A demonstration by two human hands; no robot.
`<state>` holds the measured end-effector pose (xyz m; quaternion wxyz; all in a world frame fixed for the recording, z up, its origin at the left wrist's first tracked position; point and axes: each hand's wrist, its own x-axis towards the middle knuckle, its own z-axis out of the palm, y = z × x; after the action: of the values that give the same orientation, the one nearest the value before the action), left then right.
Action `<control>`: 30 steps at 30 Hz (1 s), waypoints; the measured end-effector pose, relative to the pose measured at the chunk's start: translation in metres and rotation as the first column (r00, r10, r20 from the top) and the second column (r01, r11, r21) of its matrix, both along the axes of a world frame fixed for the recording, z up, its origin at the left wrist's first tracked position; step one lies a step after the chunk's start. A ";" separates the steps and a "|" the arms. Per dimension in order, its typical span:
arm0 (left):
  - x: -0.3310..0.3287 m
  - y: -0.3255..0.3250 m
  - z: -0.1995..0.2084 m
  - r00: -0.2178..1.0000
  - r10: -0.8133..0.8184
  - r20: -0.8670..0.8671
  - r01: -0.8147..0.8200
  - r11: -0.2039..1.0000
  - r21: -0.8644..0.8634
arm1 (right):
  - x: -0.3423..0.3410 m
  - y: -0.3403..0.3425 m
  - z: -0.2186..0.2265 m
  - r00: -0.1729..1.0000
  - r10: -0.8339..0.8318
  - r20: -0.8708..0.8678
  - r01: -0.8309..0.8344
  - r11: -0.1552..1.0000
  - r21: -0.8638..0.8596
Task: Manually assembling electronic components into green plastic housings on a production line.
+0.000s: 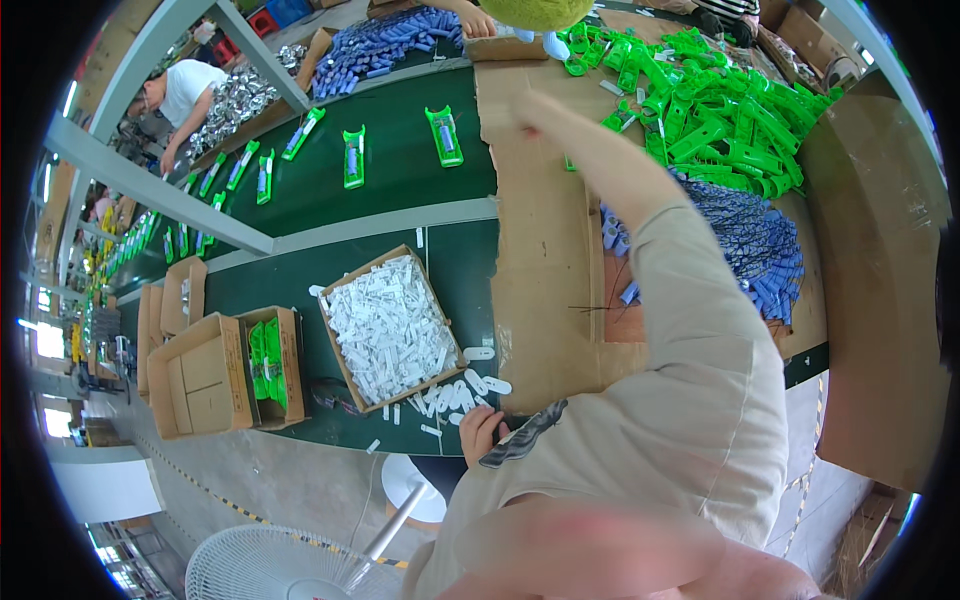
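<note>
Dark-green belt [395,195] crosses the workshop beyond my surface [462,285], carrying green pieces with blue cylinders [354,158] set into them, while a cardboard sheet [545,290] covers part of the area before me. My left hand [483,435] rests at the near edge with its fingers curled, just beside loose white plastic pieces [455,398] and the full carton [416,388] of them, though I cannot tell whether it pinches one. My right hand [524,115] reaches over the cardboard, left of the heaped green shells [720,125], its fingers too unclear to read.
</note>
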<state>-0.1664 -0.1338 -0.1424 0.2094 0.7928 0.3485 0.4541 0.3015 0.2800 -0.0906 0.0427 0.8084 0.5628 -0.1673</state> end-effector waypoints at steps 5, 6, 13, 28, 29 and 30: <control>0.000 -0.017 -0.001 0.984 0.172 -0.045 -0.174 0.983 -0.053 | 0.010 -0.113 0.065 0.723 0.155 0.673 -0.119 0.988 -0.099; 0.001 -0.014 0.002 0.984 0.169 -0.050 -0.172 0.983 -0.066 | 0.033 -0.127 0.060 0.734 0.299 0.610 -0.247 0.954 -0.170; -0.002 -0.010 0.008 0.993 0.110 -0.047 -0.114 0.990 -0.079 | 0.029 -0.192 0.102 0.861 0.258 0.438 -0.490 0.648 0.583; 0.060 0.043 0.161 0.952 -0.256 0.170 0.295 0.917 -0.269 | -0.247 -0.388 0.119 0.257 0.656 -0.710 0.048 0.725 0.687; 0.058 0.041 0.157 0.956 -0.241 0.167 0.280 0.921 -0.273 | -0.253 -0.391 0.115 0.050 0.579 -0.814 0.171 0.798 0.578; 0.055 0.040 0.151 0.880 -0.282 0.382 0.404 0.867 -0.291 | -0.259 -0.394 0.109 -0.170 0.483 -0.859 0.259 0.863 0.434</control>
<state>-0.1114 -0.0942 0.0087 0.4848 0.7036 0.2379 0.4618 0.0429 -0.1137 0.0188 -0.5833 0.3123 0.4847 -0.5721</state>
